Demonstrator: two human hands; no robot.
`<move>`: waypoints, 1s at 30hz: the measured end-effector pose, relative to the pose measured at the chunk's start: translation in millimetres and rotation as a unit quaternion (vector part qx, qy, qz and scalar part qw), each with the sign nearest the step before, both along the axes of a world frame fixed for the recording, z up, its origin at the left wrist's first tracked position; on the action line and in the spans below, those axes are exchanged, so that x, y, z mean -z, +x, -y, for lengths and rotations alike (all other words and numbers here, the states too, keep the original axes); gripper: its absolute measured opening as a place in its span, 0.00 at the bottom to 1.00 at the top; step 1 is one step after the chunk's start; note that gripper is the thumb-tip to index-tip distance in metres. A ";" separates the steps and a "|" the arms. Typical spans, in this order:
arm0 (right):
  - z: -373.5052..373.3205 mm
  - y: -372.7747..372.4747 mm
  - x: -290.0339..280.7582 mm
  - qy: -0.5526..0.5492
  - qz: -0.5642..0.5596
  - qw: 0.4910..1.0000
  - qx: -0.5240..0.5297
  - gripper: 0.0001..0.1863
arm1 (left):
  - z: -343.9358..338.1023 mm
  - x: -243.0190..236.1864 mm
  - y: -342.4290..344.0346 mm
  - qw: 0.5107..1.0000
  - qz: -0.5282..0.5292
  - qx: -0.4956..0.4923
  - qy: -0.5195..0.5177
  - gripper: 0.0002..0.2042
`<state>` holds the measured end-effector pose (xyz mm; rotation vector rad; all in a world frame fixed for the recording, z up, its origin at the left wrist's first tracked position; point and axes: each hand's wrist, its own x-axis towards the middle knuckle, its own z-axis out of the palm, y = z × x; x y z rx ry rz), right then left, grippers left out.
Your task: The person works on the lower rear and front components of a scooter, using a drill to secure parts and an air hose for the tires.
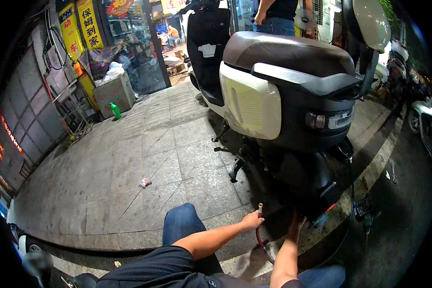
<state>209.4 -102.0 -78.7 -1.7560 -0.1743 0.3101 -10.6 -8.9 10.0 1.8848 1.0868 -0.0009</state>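
My left hand (253, 220) is closed on a red air hose (260, 240) whose brass fitting (260, 207) sticks up above the fist. My right hand (297, 222) reaches in low at the dark rear wheel area (302, 197) of a cream-and-black scooter (247, 103); its fingers are hidden in shadow there. The scooter has a brown seat (288, 53) and a rear light (326, 120). A dark stand (236, 168) hangs below the body, left of the wheel.
A green bottle (114, 110) stands by a grey box (111, 96). Litter (145, 183) lies on the paving (120, 163). A person in jeans (275, 26) stands beyond the seat. Another person (173, 33) sits inside the shop. More scooters (420, 115) are parked at right.
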 end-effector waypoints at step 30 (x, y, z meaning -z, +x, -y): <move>4.2 27.1 52.8 -0.081 0.102 0.990 -0.054 0.27 | 4.1 12.7 0.4 0.999 -0.015 0.040 0.020 0.17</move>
